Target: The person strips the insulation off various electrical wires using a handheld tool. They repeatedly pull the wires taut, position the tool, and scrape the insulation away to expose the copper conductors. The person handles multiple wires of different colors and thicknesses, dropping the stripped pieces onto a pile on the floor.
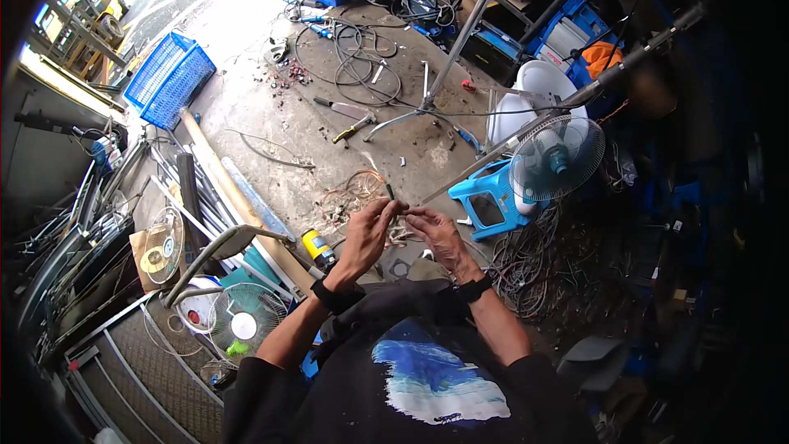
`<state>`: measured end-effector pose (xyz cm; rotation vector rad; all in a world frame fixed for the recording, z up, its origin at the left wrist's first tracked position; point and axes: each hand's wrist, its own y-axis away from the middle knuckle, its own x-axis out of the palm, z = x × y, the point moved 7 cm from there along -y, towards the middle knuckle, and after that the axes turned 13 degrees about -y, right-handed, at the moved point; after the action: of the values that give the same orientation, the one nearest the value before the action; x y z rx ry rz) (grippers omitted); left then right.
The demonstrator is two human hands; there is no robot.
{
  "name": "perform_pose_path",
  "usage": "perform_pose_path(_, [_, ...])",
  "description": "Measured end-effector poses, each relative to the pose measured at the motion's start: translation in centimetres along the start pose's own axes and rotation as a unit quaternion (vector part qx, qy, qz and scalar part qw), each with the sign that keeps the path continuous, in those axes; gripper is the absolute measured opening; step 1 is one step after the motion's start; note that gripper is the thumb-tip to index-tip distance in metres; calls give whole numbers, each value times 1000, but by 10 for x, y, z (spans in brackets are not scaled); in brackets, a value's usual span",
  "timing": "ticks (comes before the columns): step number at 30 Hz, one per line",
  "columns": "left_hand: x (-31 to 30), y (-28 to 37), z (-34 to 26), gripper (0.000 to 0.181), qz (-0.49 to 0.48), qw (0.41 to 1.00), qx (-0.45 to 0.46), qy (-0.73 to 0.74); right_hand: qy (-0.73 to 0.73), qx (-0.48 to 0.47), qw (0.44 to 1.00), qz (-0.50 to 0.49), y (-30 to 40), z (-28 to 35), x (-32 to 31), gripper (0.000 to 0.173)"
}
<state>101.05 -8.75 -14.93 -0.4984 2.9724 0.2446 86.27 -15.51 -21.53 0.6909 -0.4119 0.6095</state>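
Note:
My left hand (372, 231) pinches a dark green cable (389, 190) between thumb and fingers, just above my lap. Close at its right, my right hand (435, 233) has thumb and fingertips together at what looks like the end of the same cable; the thin piece between the hands is too small to make out. Copper-coloured wires (365, 180) lie in a loose coil on the concrete floor beyond my hands. Farther out are a hammer with a yellow and black handle (345, 134) and a wide flat blade (352, 110) with a dark handle.
A yellow and black can (316, 245) stands left of my left hand. A blue plastic stool (487, 198) and a fan (558, 159) are at the right, beside a tangled cable heap (530, 265). Poles (209, 160) and a blue basket (169, 81) lie left. A metal stand (426, 102) rises ahead.

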Motion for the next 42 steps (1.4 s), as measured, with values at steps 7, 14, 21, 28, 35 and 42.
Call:
perform_pose_path(7, [-9, 17, -32, 30, 116, 987, 18, -108, 48, -18, 996, 68, 3, 61, 66, 39])
perform_pose_path(14, [-30, 12, -12, 24, 42, 976, 99, -190, 130, -50, 987, 77, -12, 62, 95, 23])
perform_pose_path(21, [-47, 15, -32, 25, -62, 927, 221, -295, 14, -126, 992, 4, -15, 47, 110, 24])
perform_pose_path(28, [-58, 9, -40, 16, -130, 931, 185, -285, -249, -42, 967, 31, -34, 37, 118, 29])
perform_pose_path(35, [-55, -21, -3, 25, -167, 985, -12, -35, -206, -152, 966, 30, -29, 57, 127, 28])
perform_pose_path(42, [-39, -59, 56, 37, -92, 973, -150, 152, 129, -212, 969, -16, -24, 55, 118, 29])
